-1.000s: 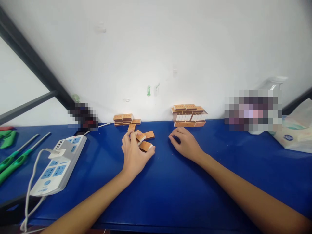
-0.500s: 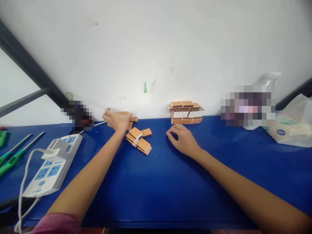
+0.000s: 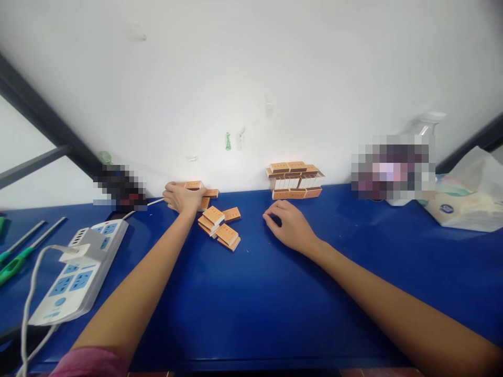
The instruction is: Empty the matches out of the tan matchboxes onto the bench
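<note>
My left hand [image 3: 184,198] reaches to the back edge of the table by the wall, thumb and fingers closed around the ends of orange matchboxes [image 3: 193,184], partly hidden behind it. One matchbox [image 3: 212,193] lies just to its right. A loose pile of matchboxes [image 3: 214,215] sits in front, some overlapping and tilted. My right hand [image 3: 288,224] rests on the table with its fingers curled and fingertips together, nothing visible in them. Right behind it stands a layered stack of matchboxes [image 3: 296,180], its middle layer upright on edge with white sides facing me.
A white power strip [image 3: 84,277] with a plugged-in cable lies on the left of the blue table [image 3: 243,303]. Green-handled tools [image 3: 23,256] are farther left. To the right are a tissue pack [image 3: 459,204] and a blurred-out item [image 3: 393,170] by the white wall [image 3: 314,78].
My left hand has lowered slightly and its fingers have drawn in around the matchboxes. My right hand keeps its place and curl. The whole view has shifted a little.
</note>
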The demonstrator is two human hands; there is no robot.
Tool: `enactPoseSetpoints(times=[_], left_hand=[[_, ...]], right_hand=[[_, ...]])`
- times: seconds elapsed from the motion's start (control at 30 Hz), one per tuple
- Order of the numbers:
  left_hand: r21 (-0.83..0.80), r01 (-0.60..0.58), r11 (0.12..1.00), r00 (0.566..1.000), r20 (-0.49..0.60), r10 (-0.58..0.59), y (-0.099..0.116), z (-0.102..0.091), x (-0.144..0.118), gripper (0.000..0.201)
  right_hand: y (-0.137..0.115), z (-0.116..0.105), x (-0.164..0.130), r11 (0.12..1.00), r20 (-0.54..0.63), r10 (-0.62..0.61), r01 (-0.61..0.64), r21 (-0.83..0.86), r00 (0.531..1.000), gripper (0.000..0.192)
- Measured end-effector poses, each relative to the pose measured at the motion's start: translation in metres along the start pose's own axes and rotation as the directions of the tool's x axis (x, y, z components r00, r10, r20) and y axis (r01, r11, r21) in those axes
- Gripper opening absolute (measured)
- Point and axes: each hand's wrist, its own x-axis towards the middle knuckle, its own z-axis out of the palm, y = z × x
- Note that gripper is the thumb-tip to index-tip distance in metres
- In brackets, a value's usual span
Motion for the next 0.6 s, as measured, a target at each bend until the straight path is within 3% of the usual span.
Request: enactPoseSetpoints(times=[0.37,0.6], left_hand=[[0.056,0.0,0.998,0.998,0.066,-0.003,-0.003,-0.005,0.004,0.09],[0.008,-0.078,0.997,0.997,-0.021,0.078,-0.008,-0.014,0.002,0.088]], right_hand=[[0.002,0.001,-0.001,1.0,-0.007,0.0,0.0,-0.004,1.0,0.016],[0.002,0.001,-0.001,1.0,-0.018,0.001,-0.001,0.009,1.0,0.015]])
